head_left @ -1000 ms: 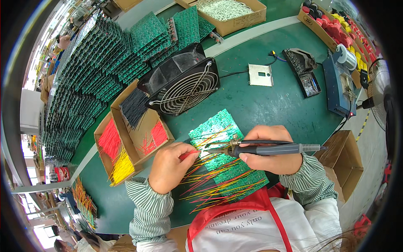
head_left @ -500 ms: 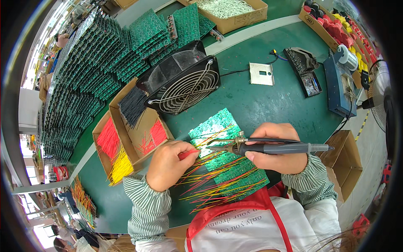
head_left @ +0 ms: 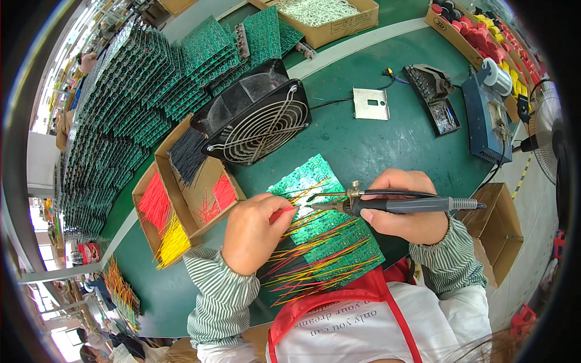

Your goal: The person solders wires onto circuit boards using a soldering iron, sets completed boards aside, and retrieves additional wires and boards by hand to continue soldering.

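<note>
A green circuit board panel lies on the bench in front of me, with rows of red, yellow and black wires sticking out over its left side. Between the thumb and fingers of my left hand are red wires, their ends pointing right over the board. My right hand grips a soldering iron with a thin solder feed tube clamped along it. The iron's tip points left, close to the wire ends. Whether they touch I cannot tell.
Left of the board, a divided cardboard box holds red, yellow and black wires. Beyond it stand a black fan and stacked circuit boards. A blue solder feeder, a black tray and a metal plate occupy the far right.
My left hand has moved right and slightly up, bringing the red wires nearer the iron's tip. The iron has shifted a little right over the board. The whole view has moved slightly.
</note>
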A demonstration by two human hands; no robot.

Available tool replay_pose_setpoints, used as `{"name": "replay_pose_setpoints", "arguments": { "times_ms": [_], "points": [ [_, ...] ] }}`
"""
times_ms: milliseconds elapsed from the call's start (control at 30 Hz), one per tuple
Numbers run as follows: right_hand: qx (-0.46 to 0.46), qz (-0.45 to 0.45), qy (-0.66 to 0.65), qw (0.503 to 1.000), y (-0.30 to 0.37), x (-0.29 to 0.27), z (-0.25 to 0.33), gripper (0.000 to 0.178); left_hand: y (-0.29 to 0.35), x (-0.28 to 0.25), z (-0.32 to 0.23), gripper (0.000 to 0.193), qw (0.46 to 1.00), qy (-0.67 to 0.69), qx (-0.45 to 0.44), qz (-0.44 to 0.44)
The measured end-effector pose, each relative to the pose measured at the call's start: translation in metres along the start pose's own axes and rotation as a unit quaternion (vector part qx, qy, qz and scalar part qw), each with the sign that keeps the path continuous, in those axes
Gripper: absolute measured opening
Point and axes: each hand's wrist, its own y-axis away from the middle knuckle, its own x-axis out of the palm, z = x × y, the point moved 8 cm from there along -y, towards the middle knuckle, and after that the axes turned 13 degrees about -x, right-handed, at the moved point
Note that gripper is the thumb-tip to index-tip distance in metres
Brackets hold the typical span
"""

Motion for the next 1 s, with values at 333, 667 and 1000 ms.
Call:
{"name": "replay_pose_setpoints", "arguments": {
  "times_ms": [333, 667, 1000],
  "points": [
    [0.002, 0.008, -0.015, 1.0, -0.003, 0.005, -0.006, 0.018, -0.006, 0.003, 0.003, 0.011, 0.999, 0.009, -0.026, 0.029],
    [0.014, -0.024, -0.011, 1.0, 0.003, -0.015, -0.004, 0.018, -0.005, -0.024, -0.004, 0.009, 0.997, -0.031, -0.033, -0.061],
    [0.045, -0.044, -0.028, 0.998, 0.007, -0.022, -0.009, 0.017, -0.015, 0.009, -0.024, 0.012, 0.999, -0.007, 0.031, -0.003]
  ]
}}
